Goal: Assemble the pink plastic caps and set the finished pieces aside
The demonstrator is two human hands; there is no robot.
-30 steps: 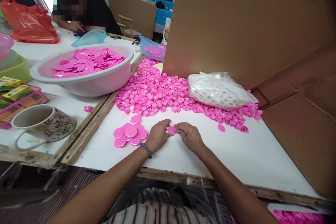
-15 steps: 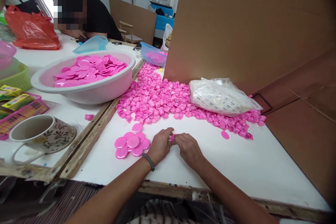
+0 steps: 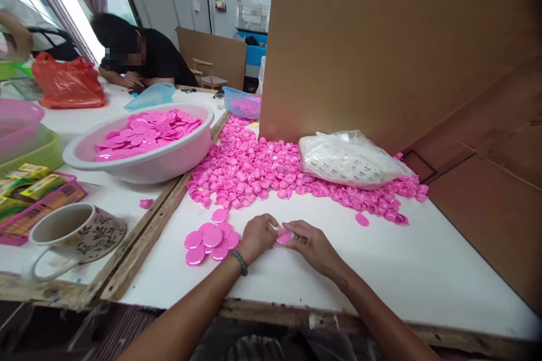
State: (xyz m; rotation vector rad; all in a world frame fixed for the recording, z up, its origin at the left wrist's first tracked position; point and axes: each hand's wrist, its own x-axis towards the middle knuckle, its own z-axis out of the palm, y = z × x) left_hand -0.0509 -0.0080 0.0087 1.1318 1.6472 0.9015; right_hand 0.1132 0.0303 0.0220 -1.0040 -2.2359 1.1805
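Note:
Above the white tabletop, my left hand and my right hand meet with fingertips pinched around a small pink plastic saucer. Its glossy face shows between the fingers; whether a cup is with it is hidden. Left of my left hand lies a loose cluster of pink saucers, several of them overlapping. Beyond both hands spreads a big heap of tiny pink toy cups. A single flat pink disc rests at the heap's near right edge.
A large white basin full of pink saucers stands at left. A flowered mug and a pink basket sit nearer. A plastic bag lies on the heap before tall cardboard. Another person leans over the far table.
My right hand has opened its grip somewhat and turned, and the saucer between my fingers shows more of its face. The camera view has tilted up slightly.

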